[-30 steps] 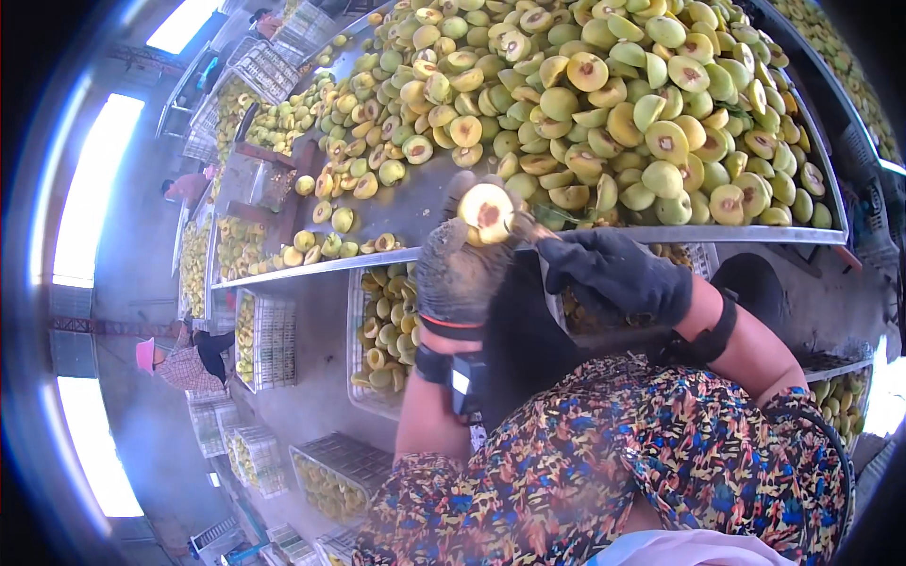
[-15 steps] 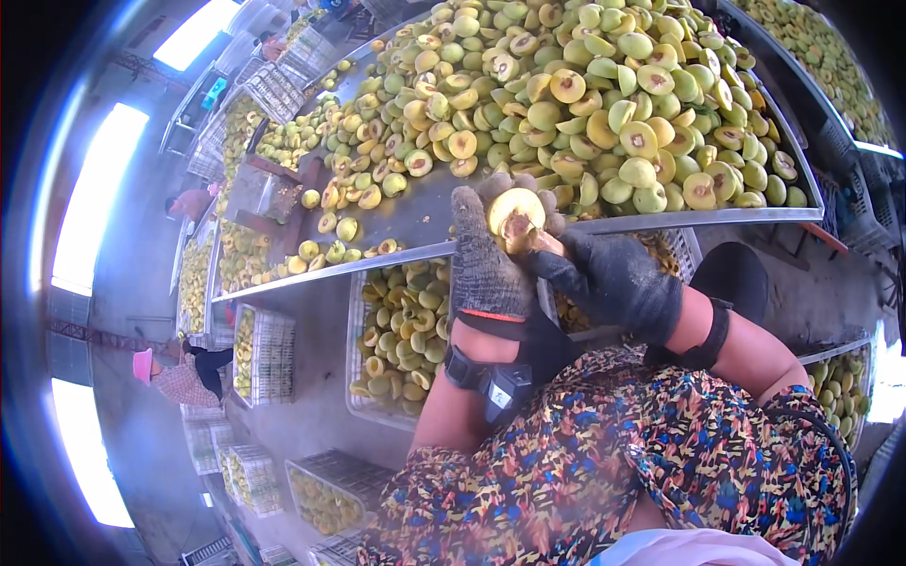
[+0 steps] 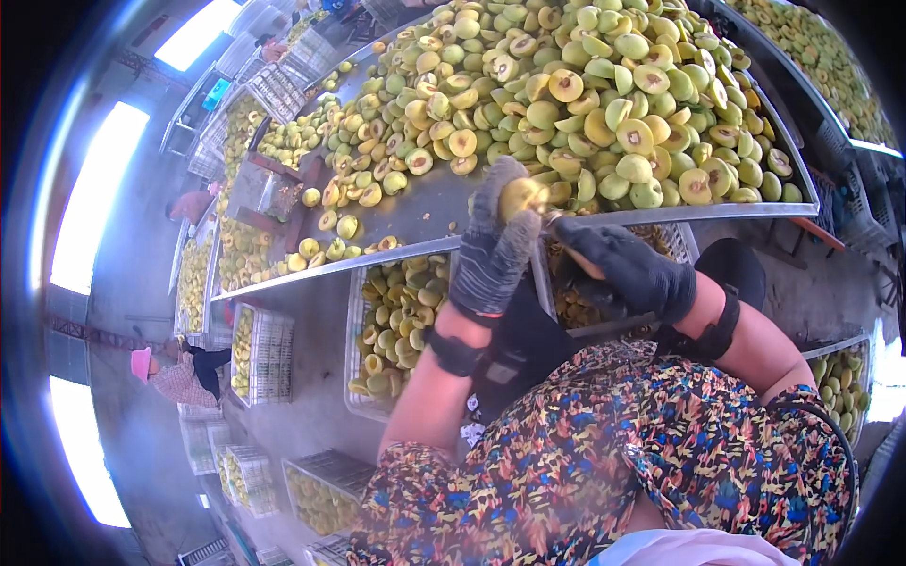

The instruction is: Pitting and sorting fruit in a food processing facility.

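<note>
My left hand, in a grey and black work glove, is closed around a yellow-green peach half above the near edge of the metal table. Motion blurs the fruit, so its cut face is unclear. Just right of it, my right hand, in a black glove, grips a small tool with a wooden handle. The tool's thin end points at the peach half by my left thumb; whether it touches cannot be made out. Beyond my hands, a large heap of peach halves covers much of the table.
Below the table edge stand a crate of peach halves and, under my right hand, a crate of brownish bits. A bracketed box sits on the table's left. More crates and a person in a pink hat are at left.
My left hand has rolled over, turning the peach half from cut face up to tilted. My right hand has shifted slightly right and down, the tool's wooden handle now showing more.
</note>
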`<state>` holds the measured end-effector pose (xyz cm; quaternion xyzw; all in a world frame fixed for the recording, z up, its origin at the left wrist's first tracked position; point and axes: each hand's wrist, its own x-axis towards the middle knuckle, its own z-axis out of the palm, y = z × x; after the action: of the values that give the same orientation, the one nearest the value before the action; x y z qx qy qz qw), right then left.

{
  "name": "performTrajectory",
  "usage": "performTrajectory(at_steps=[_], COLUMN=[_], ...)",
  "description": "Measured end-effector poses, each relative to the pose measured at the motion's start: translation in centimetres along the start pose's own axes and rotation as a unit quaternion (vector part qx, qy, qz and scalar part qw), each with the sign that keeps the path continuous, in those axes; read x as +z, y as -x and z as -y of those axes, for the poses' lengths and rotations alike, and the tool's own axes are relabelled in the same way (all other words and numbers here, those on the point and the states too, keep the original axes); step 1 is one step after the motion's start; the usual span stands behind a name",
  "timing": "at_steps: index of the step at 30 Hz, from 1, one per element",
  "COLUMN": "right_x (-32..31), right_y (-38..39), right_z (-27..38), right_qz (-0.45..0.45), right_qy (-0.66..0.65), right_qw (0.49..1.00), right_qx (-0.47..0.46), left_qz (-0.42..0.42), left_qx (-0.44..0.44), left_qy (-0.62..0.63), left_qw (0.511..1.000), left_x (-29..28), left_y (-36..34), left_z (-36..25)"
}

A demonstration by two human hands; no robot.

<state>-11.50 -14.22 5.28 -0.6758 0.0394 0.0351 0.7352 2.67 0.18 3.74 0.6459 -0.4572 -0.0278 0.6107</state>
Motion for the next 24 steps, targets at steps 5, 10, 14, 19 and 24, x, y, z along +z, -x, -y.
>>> performTrajectory(at_steps=[5, 10, 14, 19, 24], right_x=[1.2, 2.3, 3.6, 2.8, 1.1], right_y=[-0.3, -0.8, -0.8, -0.6, -1.0], right_z=[2.4, 1.7, 0.5, 0.5, -1.6], right_qz=[0.087, 0.074, 0.025, 0.047, 0.260], right_qy=[-0.067, -0.049, -0.064, -0.050, -0.366], right_qw=[0.984, 0.987, 0.992, 0.990, 0.865], right_qx=[0.140, 0.132, 0.109, 0.124, 0.225], left_qz=[-0.124, -0.153, -0.195, -0.101, -0.109], left_qx=[-0.034, -0.338, -0.268, -0.161, -0.256], left_qy=[0.208, 0.430, 0.321, 0.069, 0.447], left_qw=[0.970, 0.823, 0.887, 0.979, 0.850], left_x=[1.1, 0.7, 1.1, 0.4, 0.5], left_y=[0.6, -0.4, -0.3, -0.1, 0.7], left_z=[-0.9, -4.7, -4.7, -3.7, -3.8])
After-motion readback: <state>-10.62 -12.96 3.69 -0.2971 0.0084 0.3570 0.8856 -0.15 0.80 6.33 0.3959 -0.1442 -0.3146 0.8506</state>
